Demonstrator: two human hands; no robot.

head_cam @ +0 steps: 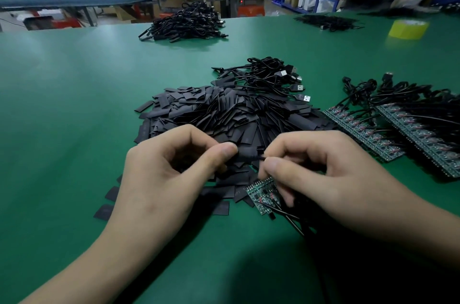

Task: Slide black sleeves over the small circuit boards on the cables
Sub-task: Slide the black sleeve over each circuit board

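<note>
A person's left hand [164, 179] pinches a black sleeve [246, 154] steady while the right hand [331, 179] pinches a cable [260, 157], seemingly to thread it

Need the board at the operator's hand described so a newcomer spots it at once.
Start at the big pile of black sleeves midway across the green table. At its near edge the right hand pinches a cable, and a small green circuit board pokes out beneath it. Unlike the boards lined up in rows to the right, it sits apart, by the hand.
</note>
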